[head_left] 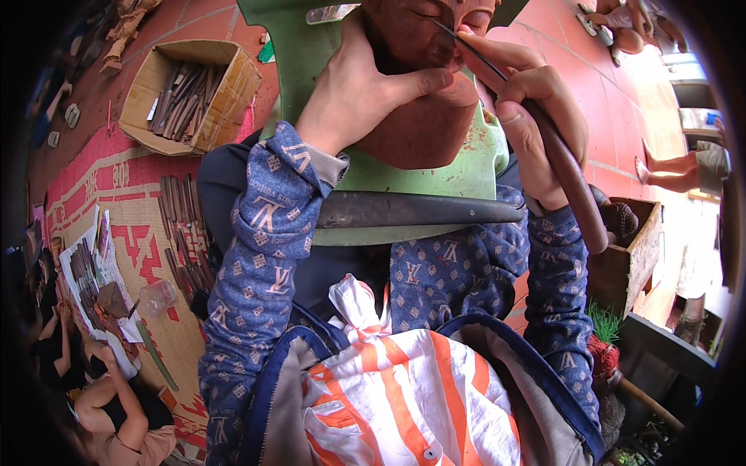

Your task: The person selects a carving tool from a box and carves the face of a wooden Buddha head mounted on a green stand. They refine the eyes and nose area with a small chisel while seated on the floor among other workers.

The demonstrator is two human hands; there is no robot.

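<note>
A reddish-brown wooden carved head rests on a green plastic chair at the top of the view. My left hand is closed round its left side, with the thumb pressed along the front below the carved face. My right hand grips a carving chisel with a long brown wooden handle. The chisel's thin dark blade slants up and left, its tip by the carved nose and eye. Whether the tip touches the wood I cannot tell. A dark tapered bar lies crosswise over my lap.
At left stands a cardboard box of wooden-handled tools. More tools lie in rows on a red and tan mat. People sit at lower left; others are at upper right. A wooden box stands beside my right arm.
</note>
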